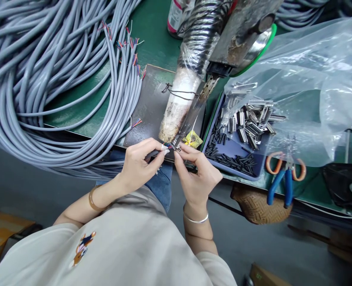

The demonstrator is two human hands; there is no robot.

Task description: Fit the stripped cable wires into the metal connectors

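My left hand (143,161) pinches the thin coloured wires (169,146) at a cable's stripped end, near the bench's front edge. Between thumb and fingers, my right hand (195,167) grips a small metal connector (177,147), and the wires meet it. Right above both sits the tip of a soldering iron (190,115), held in a fixed mount. Beside it, the wide white end of an extraction hose (178,95) points down at my fingers. Exactly how the wires touch the connector's pins is too small to tell.
Many grey cables (104,151) curve across the left. A blue tray (238,172) on the right holds metal connectors (253,123) and black sleeves (232,161), partly under a plastic bag (301,91). Blue-handled pliers (287,182) and orange-handled scissors (273,163) lie beside it. A solder spool (259,51) hangs above.
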